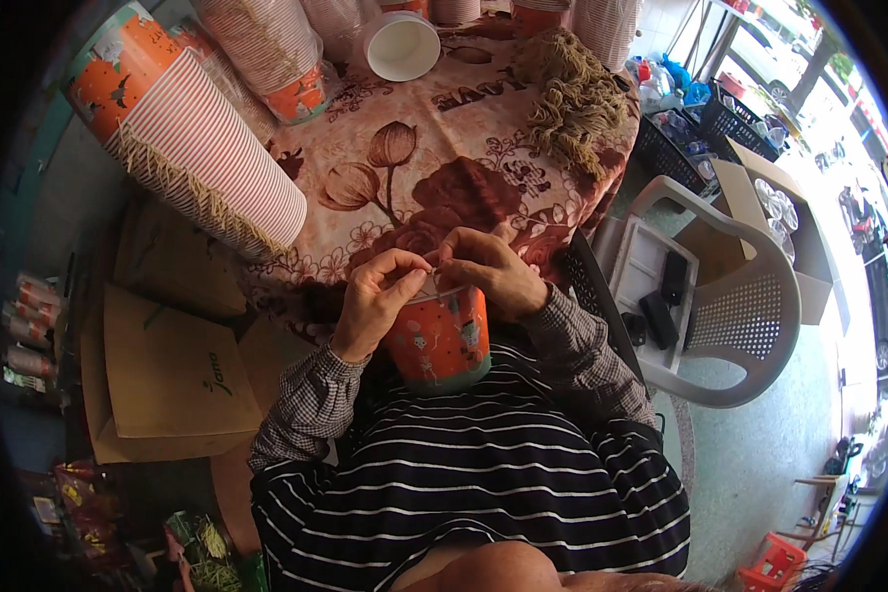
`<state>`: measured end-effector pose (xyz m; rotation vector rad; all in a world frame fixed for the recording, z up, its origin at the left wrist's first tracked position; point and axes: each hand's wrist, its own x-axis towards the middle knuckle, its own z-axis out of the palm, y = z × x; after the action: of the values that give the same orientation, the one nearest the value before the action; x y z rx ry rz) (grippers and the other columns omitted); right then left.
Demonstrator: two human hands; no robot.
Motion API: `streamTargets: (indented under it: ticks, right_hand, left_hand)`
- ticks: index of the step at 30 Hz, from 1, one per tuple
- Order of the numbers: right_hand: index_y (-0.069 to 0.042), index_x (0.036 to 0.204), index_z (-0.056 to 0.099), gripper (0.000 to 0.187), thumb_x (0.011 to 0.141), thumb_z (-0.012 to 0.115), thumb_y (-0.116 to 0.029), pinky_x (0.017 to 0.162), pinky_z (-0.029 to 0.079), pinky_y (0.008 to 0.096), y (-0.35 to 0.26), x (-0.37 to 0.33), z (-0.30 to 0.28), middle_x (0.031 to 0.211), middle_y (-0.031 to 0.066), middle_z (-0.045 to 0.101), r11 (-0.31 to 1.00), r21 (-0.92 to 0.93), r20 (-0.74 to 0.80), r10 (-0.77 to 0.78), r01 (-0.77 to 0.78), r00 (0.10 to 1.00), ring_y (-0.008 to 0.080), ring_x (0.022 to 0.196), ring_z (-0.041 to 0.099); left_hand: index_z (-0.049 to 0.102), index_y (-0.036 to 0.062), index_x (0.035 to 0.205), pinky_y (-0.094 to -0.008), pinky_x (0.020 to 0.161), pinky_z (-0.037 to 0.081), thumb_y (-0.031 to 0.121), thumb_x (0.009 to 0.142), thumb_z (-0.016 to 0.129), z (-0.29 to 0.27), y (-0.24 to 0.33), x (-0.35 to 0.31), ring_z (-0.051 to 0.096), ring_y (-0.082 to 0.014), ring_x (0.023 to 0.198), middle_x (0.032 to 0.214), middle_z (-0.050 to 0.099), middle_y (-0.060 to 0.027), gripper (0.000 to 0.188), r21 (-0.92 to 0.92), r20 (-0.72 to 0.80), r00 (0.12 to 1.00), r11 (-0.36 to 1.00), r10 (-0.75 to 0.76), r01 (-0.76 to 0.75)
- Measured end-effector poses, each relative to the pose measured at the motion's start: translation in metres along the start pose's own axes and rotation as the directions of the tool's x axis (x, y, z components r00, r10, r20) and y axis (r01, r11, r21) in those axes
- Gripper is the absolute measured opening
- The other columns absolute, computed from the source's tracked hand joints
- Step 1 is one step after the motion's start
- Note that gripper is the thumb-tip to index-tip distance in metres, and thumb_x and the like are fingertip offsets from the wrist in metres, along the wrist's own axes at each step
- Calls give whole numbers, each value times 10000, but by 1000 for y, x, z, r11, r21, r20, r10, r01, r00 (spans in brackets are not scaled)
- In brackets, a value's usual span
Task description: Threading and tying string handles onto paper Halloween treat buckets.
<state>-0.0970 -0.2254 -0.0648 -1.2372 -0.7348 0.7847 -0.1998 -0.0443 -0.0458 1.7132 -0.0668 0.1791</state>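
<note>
The orange bucket (432,345) sits before your striped shirt (464,464), its rim just below the fingers of your left hand (377,301) and right hand (493,264). Both hands curl inward, thumbs and forefingers pinching a small pale piece (435,276), hard to make out; they partly hide the rim.

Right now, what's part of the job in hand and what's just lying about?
Job: left hand, right hand, orange bucket between them; likely tall bucket stack, tan cord bundle.
Lying about, seemingly: white chair, left-side cardboard box, black crates.
</note>
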Motion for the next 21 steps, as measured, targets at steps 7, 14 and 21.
streamTargets:
  ticks: [7,14,21]
  right_hand:
    - [-32,982,535,96,929,534,-113,799,482,244,-8,0,-2,878,50,612,969,-187,35,-157,160,987,113,854,601]
    - [-31,977,552,93,927,559,-110,793,470,238,0,4,-1,874,10,584,1000,28,-14,-6,6,1000,90,839,571]
    - [-37,981,547,102,923,583,-113,786,473,238,4,3,2,878,-2,584,998,10,-34,-58,58,998,79,834,568]
  left_hand:
    - [651,14,945,-186,667,446,115,924,589,9,6,-6,543,-35,740,820,623,15,121,37,-89,994,998,57,-54]
    - [651,16,933,-182,593,419,132,899,627,3,0,-10,511,-21,663,766,615,23,124,164,-83,995,986,46,-32]
    - [648,9,925,-191,548,408,104,881,639,3,-1,-10,500,-19,619,732,606,26,105,262,-90,993,964,82,-56]
